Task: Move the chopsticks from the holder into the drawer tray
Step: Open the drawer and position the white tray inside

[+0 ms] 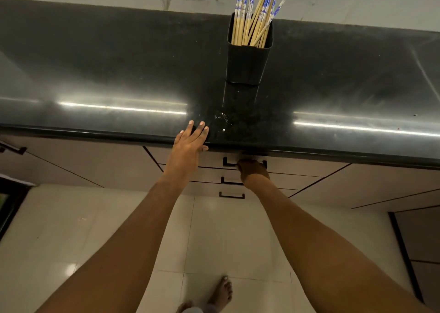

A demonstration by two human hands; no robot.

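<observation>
A bare foot (221,291) stands on the floor tiles right below the drawers, so any chopstick that slips off the edge lands around it.

The right hand (253,169) is curled on the top drawer handle (229,165). Its fingertips are hidden under the lip of the table (119,74), so I cannot tell how secure the hold is. The top drawer (297,167) is shut and the tray is not in view. Two more handles sit just below, and a pull on the wrong one would cost a step. A sharp tug could also bring the drawer front out against the person's body.

The left hand (190,143) lies flat on the table's front edge, fingers straight and slightly spread, gripping nothing. Its thumb hangs over the lip just above the drawer front. That spot is likely to get nipped when the drawer is pushed back.

Just past the fingers, white specks (221,117) lie scattered on the glossy black surface.

Further back the holder (246,65) stands upright, well apart from both hands. It is tall and narrow, and the chopsticks (254,19) are all still in it, fanned at different angles, some leaning right. A one-handed grab at that loose spray could miss several sticks. It could also drag the holder over, and any sticks that spill would probably roll on so smooth a top.
</observation>
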